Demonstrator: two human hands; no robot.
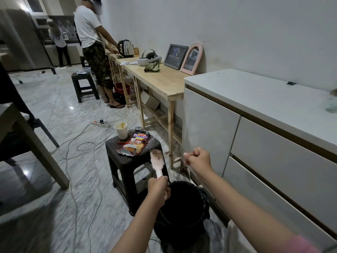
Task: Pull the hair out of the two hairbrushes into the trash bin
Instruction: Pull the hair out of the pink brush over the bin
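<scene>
Landmark: black trash bin (182,207) on the marble floor, lined with a dark bag, standing against the foot of the white cabinet (255,136).
Left hand: left hand (158,189) held over the near-left rim of the bin, fingers wrapped round the handle of the hairbrush.
Hairbrush: pale pink hairbrush (158,162), head pointing up and away from the bin, bristles facing right; a thin brownish tangle of hair shows among the bristles near the top.
Right hand: right hand (197,158) raised above and beyond the bin, in front of the cabinet door, fingers curled into a fist with thumb against forefinger; whether hair is pinched there cannot be told.
Second hairbrush: not identifiable in this view.
Beyond the bin, left: dark plastic stool (133,161) just behind it, carrying a paper cup (121,130) and an opened noodle packet (135,143).
Beyond the bin, farther: long wooden table (164,79) along the wall with kettle (125,49) and two picture frames (184,58).
Others present: a person in a white shirt (91,33) stands at the far end of the table.
Floor left of the bin: loose cables (82,147) and a power strip (101,123).
</scene>
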